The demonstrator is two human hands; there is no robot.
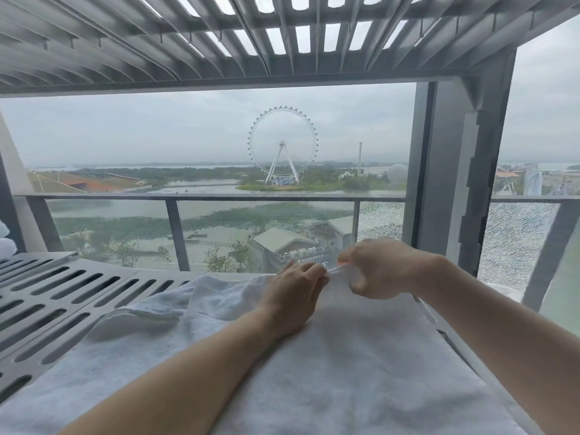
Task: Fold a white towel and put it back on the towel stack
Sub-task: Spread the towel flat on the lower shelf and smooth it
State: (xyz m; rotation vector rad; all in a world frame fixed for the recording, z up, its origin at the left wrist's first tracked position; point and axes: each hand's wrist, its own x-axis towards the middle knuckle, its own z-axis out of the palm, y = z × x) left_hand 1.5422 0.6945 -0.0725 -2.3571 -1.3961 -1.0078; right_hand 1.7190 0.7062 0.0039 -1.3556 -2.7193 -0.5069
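A white towel [345, 356] lies spread over a grey slotted metal surface [62, 293], rumpled on its left side and smoother on the right. At the towel's far edge my left hand [293, 296] and my right hand [379, 266] meet, and both pinch the same bit of the hem between fingers and thumb. The right hand is slightly higher, lifting the edge off the surface. At the far left edge a bit of white cloth [4, 240] shows, possibly the towel stack; most of it is out of view.
A glass balustrade with grey posts [175, 233] runs just beyond the surface's far edge. A thick grey pillar [455, 171] stands to the right, and a slatted roof [282, 32] is overhead. The slotted surface continues bare to the left.
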